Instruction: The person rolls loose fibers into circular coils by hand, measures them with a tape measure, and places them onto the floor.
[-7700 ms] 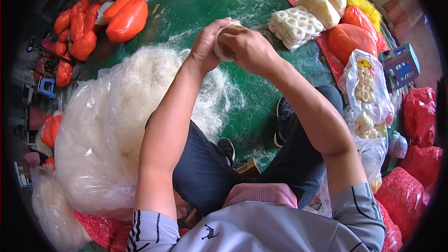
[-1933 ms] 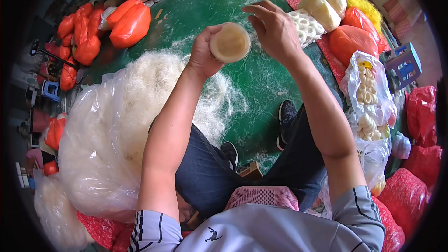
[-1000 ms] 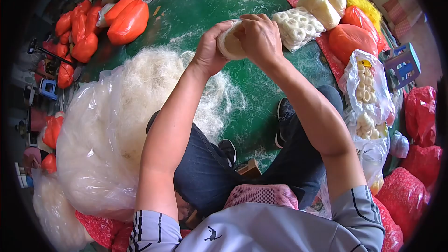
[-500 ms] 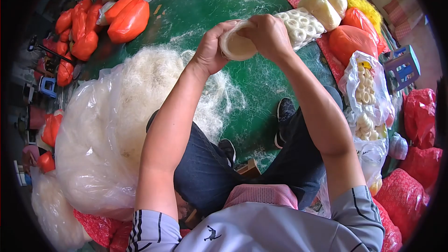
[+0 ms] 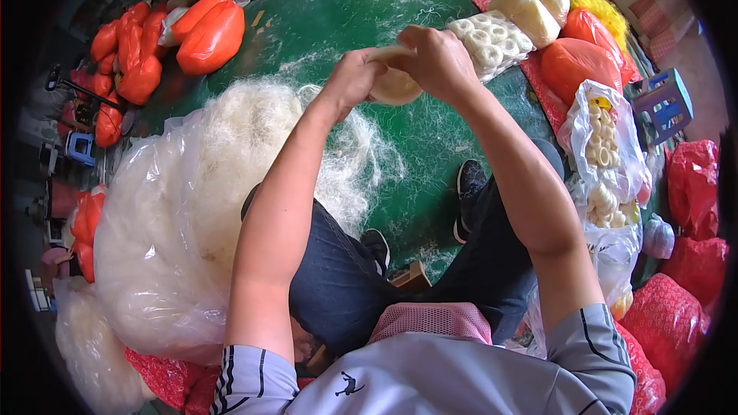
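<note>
A pale cream fibre ring (image 5: 397,89), round and wide like a shallow cup, is held up in front of me above the floor. My left hand (image 5: 355,81) is closed on its left side. My right hand (image 5: 441,63) bends over its top right rim, fingers curled against it and partly hidden. Below and to the left, a big heap of loose whitish fibre (image 5: 257,138) spills from a clear plastic bag (image 5: 146,246). Just beyond my right hand lies a clear pack of similar cream rings (image 5: 490,44).
Orange bags (image 5: 211,37) lie at the upper left. To the right are a white bag of small rings (image 5: 603,138), an orange bag (image 5: 580,69), red patterned sacks (image 5: 665,323) and a blue-grey plastic stool (image 5: 665,107). Stray fibres litter the green floor (image 5: 354,15).
The ring has tilted, so its opening shows less. My left hand has moved slightly down with its fingers shifted on the ring; my right fingers have lifted from inside to the rim.
</note>
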The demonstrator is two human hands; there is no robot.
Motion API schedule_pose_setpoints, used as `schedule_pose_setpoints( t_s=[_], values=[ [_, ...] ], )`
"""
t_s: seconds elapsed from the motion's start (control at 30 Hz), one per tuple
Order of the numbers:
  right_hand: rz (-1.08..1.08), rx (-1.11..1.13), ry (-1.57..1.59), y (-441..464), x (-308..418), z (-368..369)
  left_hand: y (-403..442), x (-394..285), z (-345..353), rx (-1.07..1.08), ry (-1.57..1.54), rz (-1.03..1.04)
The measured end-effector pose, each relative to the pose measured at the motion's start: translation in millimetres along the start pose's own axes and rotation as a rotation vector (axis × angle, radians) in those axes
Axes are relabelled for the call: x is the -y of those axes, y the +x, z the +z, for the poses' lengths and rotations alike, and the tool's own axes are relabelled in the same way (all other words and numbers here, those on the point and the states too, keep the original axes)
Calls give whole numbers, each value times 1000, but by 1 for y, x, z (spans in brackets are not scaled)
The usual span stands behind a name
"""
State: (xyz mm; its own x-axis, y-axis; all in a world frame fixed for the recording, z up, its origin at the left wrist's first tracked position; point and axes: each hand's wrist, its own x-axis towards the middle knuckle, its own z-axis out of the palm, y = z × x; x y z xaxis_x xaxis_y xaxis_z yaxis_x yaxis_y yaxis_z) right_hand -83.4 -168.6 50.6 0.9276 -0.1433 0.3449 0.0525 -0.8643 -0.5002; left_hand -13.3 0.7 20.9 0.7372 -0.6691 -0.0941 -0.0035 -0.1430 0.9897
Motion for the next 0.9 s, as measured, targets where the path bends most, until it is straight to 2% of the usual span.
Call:
schedule_pose_setpoints(
  t_s=[0.07, 0.13, 0.37, 0.47, 0.6, 0.73, 0.83, 0.9],
  values=[
    [35, -8, 25, -1, -1, 0, 5, 9, 1, -47, -23, 53],
    [30, 84, -5, 5, -13, 9, 9, 14, -1, -99, -42, 67],
    [42, 104, 50, 3, -14, 3, -6, -10, 6, -126, -137, -127],
    [261, 155, 315, 0, -18, -16, -5, -6, 1, -180, -191, -155],
    [378, 137, 451, -16, -28, -13, 2, 0, 7, -198, -307, -147],
    [442, 45, 483, -24, -16, -1, 2, 6, 19, -71, -460, -119],
    [398, -86, 286, -23, -20, -4, -1, -3, 27, -2, -503, -151],
    [411, -149, 276, -31, -32, -17, -4, -13, 26, 35, -490, -145]
  ],
)
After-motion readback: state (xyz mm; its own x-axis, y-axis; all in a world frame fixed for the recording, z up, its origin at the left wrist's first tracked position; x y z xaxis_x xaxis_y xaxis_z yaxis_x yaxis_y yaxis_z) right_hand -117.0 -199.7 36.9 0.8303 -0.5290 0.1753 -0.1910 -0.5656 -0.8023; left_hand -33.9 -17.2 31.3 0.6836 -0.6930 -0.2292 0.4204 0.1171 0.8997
